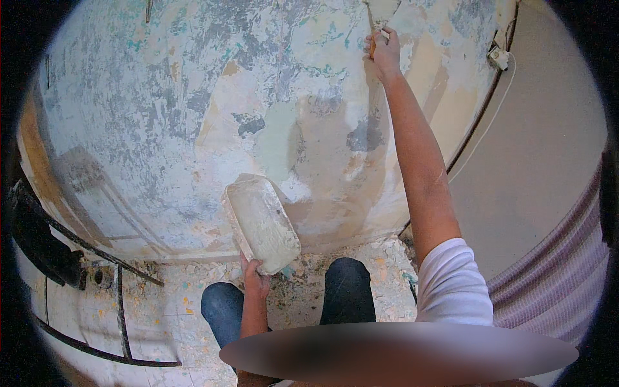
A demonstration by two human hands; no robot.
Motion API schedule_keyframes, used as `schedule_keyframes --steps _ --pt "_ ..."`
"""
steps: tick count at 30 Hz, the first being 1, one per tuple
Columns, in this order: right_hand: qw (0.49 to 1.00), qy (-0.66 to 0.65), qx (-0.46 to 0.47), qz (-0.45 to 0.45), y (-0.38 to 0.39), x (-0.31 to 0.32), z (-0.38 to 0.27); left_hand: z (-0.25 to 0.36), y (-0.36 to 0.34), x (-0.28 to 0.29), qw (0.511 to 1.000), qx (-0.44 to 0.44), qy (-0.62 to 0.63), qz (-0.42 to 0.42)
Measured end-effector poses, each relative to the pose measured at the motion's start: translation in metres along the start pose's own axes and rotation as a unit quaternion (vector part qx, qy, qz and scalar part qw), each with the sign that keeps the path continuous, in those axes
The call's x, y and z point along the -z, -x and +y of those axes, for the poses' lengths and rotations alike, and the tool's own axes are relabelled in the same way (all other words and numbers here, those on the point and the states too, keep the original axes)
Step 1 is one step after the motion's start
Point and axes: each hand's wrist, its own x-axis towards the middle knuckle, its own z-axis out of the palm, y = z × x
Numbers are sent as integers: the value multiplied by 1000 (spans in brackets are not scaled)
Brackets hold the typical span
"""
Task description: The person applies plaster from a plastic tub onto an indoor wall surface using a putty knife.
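High on the patchy wall, my right hand is closed around the orange-brown handle of a putty knife. Its pale-smeared blade points upward against the wall, partly cut off by the top of the view. Low down, in front of my knees, my left hand grips the near end of a rectangular plastic tray. Whitish putty coats the tray's inside, and the tray is tilted with its far end close to the wall. Some of my left fingers are hidden beneath it.
Paint flakes and rubble cover the floor along the wall's foot. A black metal frame stands at the left. On the right are a plain grey-beige surface, a loose white cable with a small fitting, and a purplish ribbed cloth.
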Motion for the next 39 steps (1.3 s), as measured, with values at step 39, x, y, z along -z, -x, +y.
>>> schedule_keyframes --steps 39 --pt "755 604 249 62 11 -1 -34 -4 0 3 1000 1 -11 -6"
